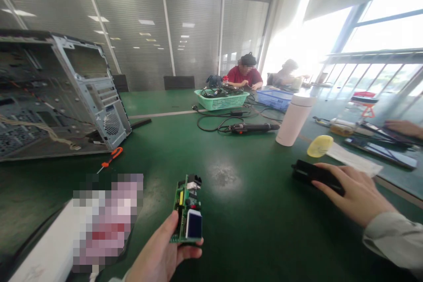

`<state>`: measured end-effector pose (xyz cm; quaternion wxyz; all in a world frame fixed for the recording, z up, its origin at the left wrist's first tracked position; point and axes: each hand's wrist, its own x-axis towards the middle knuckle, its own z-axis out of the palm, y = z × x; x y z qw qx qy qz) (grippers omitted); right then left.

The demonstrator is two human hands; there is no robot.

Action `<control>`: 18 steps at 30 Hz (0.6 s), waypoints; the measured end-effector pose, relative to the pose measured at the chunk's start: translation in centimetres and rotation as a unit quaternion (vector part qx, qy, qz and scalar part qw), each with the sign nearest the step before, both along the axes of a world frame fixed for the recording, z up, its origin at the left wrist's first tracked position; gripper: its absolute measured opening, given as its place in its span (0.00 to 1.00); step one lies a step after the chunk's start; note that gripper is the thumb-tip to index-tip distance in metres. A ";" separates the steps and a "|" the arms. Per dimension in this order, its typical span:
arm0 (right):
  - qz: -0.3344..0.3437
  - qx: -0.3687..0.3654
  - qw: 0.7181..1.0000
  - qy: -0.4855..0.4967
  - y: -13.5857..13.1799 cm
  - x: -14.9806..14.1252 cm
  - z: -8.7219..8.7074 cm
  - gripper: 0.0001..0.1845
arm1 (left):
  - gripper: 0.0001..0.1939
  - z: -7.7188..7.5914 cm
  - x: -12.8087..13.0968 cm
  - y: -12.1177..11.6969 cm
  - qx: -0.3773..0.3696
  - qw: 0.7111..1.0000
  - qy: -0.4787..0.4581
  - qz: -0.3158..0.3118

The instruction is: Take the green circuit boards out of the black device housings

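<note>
My left hand [168, 246] grips a green circuit board [185, 211] by its lower end, thumb on one side and fingers beneath. A small dark screen, a yellow part and white connectors show on the board, which is held up over the table. At the right, my right hand [353, 189] is closed around a black, elongated tool [317, 176] with a short tip pointing left. Its exact kind cannot be made out, and the palm hides its rear end. The two hands are well apart.
An open computer case [109, 114] stands at left, with an orange-handled screwdriver [110, 158] before it. A black electric screwdriver [253, 128], a pale bottle [294, 121], a yellow object [320, 146] and a green basket [228, 102] of cables lie beyond. People sit at the far side.
</note>
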<state>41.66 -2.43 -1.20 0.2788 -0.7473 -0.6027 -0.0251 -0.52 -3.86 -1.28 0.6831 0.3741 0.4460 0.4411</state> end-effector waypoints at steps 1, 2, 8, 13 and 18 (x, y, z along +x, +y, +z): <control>-0.028 -0.008 0.997 -0.065 -0.3 2.3 -0.5 0.40 | 0.27 0.0 0.0 -0.1 -0.017 1.000 -0.016 0.004; -0.054 -0.012 0.992 -0.115 -0.6 4.4 -1.0 0.40 | 0.25 0.0 0.0 -0.1 -0.039 0.998 -0.041 0.005; -0.126 -0.057 0.980 -0.147 -1.1 10.6 -3.0 0.49 | 0.27 0.2 -0.1 -0.5 -0.065 0.996 -0.067 -0.005; -0.122 0.036 0.974 -0.190 -0.5 4.0 -0.5 0.55 | 0.25 0.8 0.0 -0.8 -0.057 0.995 -0.077 -0.034; 0.194 0.166 0.954 -0.156 -0.3 -9.1 3.1 0.29 | 0.27 0.1 -0.4 -0.8 0.032 0.999 0.028 0.013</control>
